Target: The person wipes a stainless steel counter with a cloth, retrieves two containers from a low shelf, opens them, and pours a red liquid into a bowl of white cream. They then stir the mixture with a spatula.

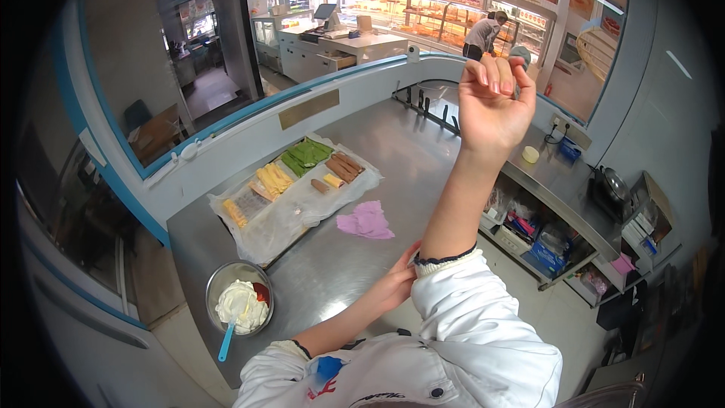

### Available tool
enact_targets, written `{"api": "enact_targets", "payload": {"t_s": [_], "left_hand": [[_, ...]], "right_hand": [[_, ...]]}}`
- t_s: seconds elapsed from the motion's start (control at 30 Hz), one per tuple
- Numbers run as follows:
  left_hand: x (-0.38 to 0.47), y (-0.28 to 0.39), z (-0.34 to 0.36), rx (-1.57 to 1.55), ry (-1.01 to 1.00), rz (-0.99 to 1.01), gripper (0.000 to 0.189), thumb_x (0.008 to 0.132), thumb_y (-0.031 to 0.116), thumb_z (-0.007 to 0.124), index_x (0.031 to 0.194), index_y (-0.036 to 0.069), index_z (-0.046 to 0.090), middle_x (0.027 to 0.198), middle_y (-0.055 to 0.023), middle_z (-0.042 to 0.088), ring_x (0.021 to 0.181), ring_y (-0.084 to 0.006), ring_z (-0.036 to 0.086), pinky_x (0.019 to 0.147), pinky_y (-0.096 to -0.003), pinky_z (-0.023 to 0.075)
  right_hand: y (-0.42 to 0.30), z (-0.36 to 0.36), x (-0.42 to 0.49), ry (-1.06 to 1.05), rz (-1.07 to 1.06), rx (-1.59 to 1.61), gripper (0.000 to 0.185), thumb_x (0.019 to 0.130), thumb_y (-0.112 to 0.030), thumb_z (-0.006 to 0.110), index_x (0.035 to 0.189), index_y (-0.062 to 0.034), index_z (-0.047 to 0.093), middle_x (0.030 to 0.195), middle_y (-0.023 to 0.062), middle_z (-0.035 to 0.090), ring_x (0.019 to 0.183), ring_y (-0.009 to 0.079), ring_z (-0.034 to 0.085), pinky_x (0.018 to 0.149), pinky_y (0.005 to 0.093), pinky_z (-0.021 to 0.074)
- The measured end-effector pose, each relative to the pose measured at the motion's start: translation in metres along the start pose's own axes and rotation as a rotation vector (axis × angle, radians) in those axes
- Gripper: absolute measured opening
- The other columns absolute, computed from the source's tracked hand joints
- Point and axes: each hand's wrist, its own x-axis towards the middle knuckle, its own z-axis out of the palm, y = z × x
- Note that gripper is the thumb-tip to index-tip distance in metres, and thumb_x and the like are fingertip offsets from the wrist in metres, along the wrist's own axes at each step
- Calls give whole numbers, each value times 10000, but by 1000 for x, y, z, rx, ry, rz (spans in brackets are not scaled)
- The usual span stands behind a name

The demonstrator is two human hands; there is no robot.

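Observation:
My right hand (495,85) is raised in front of me, empty, its fingers loosely curled and the thumb apart. At the rolled cuff (447,260) of the right white sleeve, my left hand (399,280) grips the fabric near the elbow; some fingers are hidden behind the arm. A crumpled purple sheet (365,220), cloth or crepe, lies flat on the steel table (317,272). Beyond it, a paper-lined tray (283,232) carries green folded sheets (306,156), yellow ones (273,180) and brown rolls (344,167). A metal bowl (212,294) contains white cream (242,303), something red and a blue-handled spatula (226,343).
Several black-handled knives (422,102) stand in a rack along the table's far edge. On the right, a steel counter (566,198) has shelves of packages below. Past the window, a person (484,34) bends near lit bakery shelves (422,8).

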Motion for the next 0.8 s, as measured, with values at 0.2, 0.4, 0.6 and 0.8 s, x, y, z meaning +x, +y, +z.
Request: {"api": "enact_targets", "payload": {"t_s": [0.2,0.4,0.6,0.8], "left_hand": [[-2,-15,31,202,-19,-398,642,830,165,577,1365,51,239,1373,-64,321,1227,-165,341,1010,-327,303],[-37,-32,66,106,-288,-512,708,811,199,611,1367,24,210,1397,-101,277,1265,-185,287,1033,-322,265],[-13,-22,38,733,-152,-41,980,705,55,682,1398,46,-10,1382,-161,269,1286,-238,255,1037,-347,254],[-9,-32,22,492,47,138,1162,633,-123,649,1392,252,-146,1365,-160,276,1246,-246,314,1003,-393,304]], "right_hand": [[6,8,8,-123,-245,-139,95,816,-110,437,772,-57,503,496,-8,312,473,112,300,510,254,303],[84,-35,-17,-1132,-1149,-1495,52,674,-63,548,723,-55,536,529,-8,377,469,138,398,434,245,314],[60,-24,-88,-1370,-975,-1337,66,712,-65,523,766,-36,547,511,-14,358,433,125,369,438,246,290],[32,-5,-27,-620,-1197,-1118,127,767,-33,382,868,7,450,458,24,371,424,104,316,443,262,282]]}}
